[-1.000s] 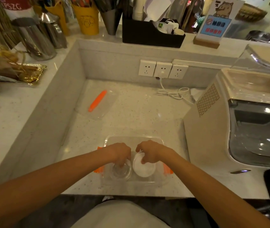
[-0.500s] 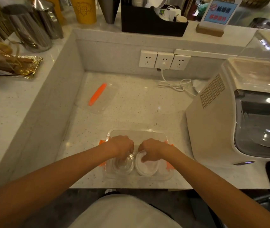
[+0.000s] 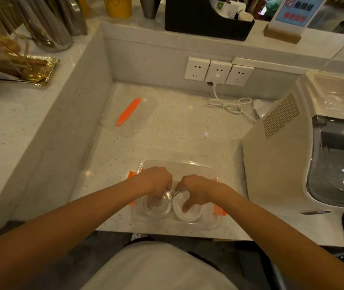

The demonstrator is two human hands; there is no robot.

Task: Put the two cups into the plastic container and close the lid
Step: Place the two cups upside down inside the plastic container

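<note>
Signs and labels: almost nothing legible

A blue card (image 3: 296, 9) in a wooden stand is sitting right of the black caddy (image 3: 206, 19), showing red and white characters too blurred to read; no other text is showing.

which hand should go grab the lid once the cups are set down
Left, probably. The lid lies on the counter to the far left of the container, on the left hand side. The right hand would have to cross over the left arm.
</note>
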